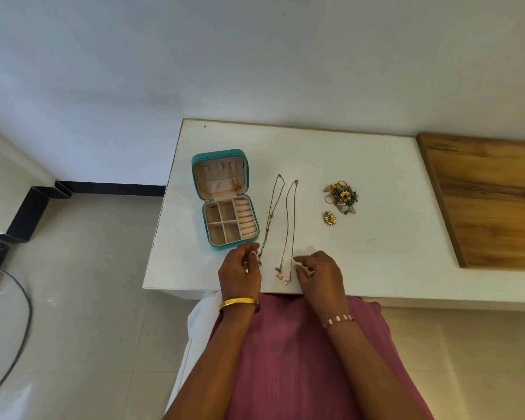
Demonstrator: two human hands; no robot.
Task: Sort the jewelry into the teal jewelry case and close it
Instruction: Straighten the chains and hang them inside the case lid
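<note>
The teal jewelry case (225, 245) lies open on the white table (361, 253), lid tipped back with a gold piece (236, 186) hanging inside it. Its tray compartments look empty. Two thin chain necklaces stretch out to the right of the case: the left chain (270, 216) and the right chain (289, 225), which ends in a gold pendant (283, 277). My left hand (240, 272) hovers at the near end of the left chain, fingers curled, touching it or just beside it. My right hand (320, 272) rests next to the pendant with fingers apart, holding nothing.
A heap of gold rings and earrings (341, 196) lies at the table's right, with one round gold earring (330, 219) just in front of it. A wooden panel (491, 201) covers the far right. The table's left edge drops to the tiled floor (88, 283).
</note>
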